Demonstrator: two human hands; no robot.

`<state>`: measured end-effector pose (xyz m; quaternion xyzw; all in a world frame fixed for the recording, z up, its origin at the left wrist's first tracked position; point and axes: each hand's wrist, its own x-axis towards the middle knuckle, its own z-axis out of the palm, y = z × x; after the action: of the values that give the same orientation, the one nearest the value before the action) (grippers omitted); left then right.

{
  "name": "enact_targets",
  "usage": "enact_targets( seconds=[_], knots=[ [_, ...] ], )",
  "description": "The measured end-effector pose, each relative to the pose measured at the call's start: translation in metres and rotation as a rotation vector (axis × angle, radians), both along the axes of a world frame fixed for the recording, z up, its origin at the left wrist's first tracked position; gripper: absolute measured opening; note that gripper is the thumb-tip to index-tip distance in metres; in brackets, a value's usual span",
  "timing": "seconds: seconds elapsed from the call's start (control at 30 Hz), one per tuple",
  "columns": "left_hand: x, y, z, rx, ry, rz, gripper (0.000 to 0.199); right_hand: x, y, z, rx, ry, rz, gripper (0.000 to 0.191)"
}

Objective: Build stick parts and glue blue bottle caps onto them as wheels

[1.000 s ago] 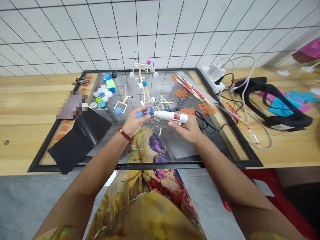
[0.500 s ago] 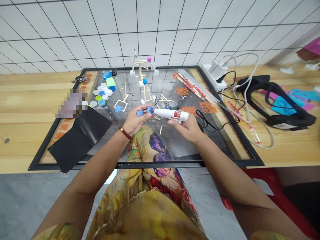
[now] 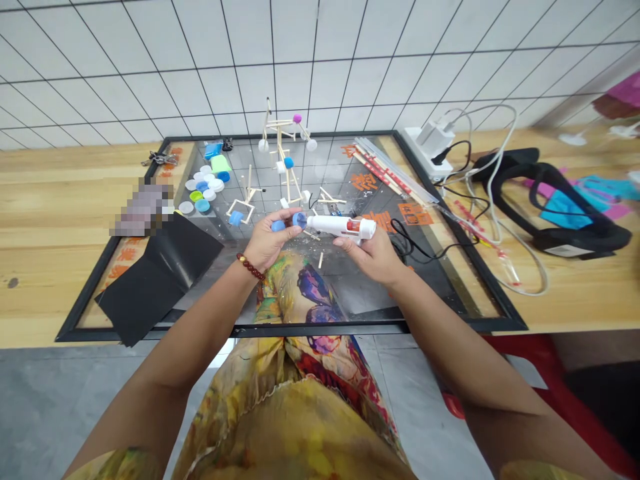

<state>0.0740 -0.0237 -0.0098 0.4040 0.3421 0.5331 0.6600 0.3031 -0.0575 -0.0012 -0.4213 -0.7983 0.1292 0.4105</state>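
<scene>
My left hand (image 3: 270, 241) pinches a blue bottle cap (image 3: 299, 220) between thumb and fingers, its hollow side facing right. Another blue piece (image 3: 278, 226) shows within the same hand; whether the two are joined is hidden. In my right hand (image 3: 379, 259) is a white hot glue gun (image 3: 327, 225), its nozzle pointing left at the cap's open face, touching or very near it. Beyond my hands stands a stick figure model (image 3: 287, 175) of wooden sticks and caps. To its left sits a smaller stick frame (image 3: 243, 210) with a blue cap.
Several loose bottle caps (image 3: 201, 193) lie at the left, behind a black folded sheet (image 3: 160, 273). Glue sticks and wrapped sticks (image 3: 390, 172) rest at the back right. A power strip (image 3: 425, 153), cables and a black headset strap (image 3: 550, 200) occupy the right side.
</scene>
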Motion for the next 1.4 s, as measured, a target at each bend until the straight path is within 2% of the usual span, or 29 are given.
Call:
enact_targets(
  seconds=[0.27,1.4],
  knots=[
    [-0.0004,-0.0001,-0.0006,-0.004,0.005,0.004,0.044,-0.0007,0.0001,0.0003,-0.016,0.007,-0.012,0.042],
    [-0.0024,0.0026,-0.0057,0.046,0.038,-0.01,0.046,0.0016,0.0011,-0.0008,0.092,-0.005,0.036,0.034]
  ],
)
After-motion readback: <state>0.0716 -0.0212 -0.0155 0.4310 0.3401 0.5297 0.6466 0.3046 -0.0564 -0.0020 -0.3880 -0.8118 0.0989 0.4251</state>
